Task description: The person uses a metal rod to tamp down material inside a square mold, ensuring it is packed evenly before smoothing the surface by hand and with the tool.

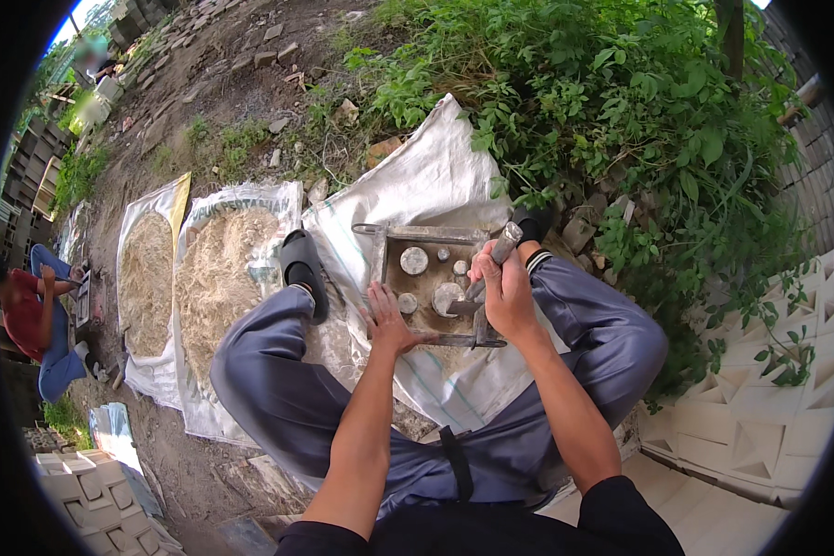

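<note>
Between my legs lies a rectangular molding frame packed with brown sand. Several pale round discs of different sizes sit in the sand, among them a large disc at the far left and another large disc near my right hand. My left hand rests with fingers spread on the frame's near left corner. My right hand is wrapped round a thick, worn metal tool with a blunt rounded top, over the frame's right side. A dark flat piece partly covers the near disc; its link to the tool is unclear.
White woven sacking lies under the frame. To the left are two opened sacks of pale powdery sand. Leafy plants crowd the far right, and pale patterned blocks stand at right. Another person sits at far left.
</note>
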Demonstrator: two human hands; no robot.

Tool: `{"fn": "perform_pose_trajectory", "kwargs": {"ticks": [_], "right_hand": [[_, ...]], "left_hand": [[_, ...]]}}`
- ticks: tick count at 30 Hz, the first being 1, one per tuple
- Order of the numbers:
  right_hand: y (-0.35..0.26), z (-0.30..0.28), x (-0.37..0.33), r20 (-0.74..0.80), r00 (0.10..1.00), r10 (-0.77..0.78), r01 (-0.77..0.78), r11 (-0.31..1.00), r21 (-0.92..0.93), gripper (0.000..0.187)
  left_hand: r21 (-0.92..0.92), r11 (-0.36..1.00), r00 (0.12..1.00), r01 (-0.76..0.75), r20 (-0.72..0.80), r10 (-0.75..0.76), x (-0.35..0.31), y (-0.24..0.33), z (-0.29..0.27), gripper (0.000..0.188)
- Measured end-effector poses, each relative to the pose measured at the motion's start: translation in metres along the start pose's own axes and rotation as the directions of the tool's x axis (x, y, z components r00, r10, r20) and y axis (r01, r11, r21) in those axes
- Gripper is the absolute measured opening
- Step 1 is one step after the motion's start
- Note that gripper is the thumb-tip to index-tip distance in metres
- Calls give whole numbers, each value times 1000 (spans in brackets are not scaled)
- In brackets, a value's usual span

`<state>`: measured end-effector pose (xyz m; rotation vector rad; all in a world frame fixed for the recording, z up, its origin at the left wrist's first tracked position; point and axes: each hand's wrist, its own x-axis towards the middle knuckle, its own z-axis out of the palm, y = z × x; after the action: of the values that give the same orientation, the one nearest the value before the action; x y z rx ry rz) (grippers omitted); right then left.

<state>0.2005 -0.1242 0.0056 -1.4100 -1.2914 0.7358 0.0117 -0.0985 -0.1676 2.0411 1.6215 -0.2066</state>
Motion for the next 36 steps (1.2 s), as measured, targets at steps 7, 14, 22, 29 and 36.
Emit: {"fn": "perform_pose_trajectory", "kwargs": {"ticks": [7,14,22,29,36], "right_hand": [[13,4,-13,36,999,29,-30,999,27,25],[17,19,-21,102,993,51,-42,995,-93,17],[40,25,-30,81,990,113,-95,976,-195,18],[47,21,-43,48,996,72,-60,974,-219,22],[18,48,-39,91,988,124,-106,978,-178,20]], "left_hand": [[-85,991,988,99,-107,-108,-2,-13,7,161],[-235,972,997,27,-63,-43,14,-47,26,167],[-228,963,987,144,99,-124,13,-35,12,168],[-295,944,983,149,146,-110,10,-26,4,167],[-247,957,985,153,120,-126,15,-43,17,168]]}}
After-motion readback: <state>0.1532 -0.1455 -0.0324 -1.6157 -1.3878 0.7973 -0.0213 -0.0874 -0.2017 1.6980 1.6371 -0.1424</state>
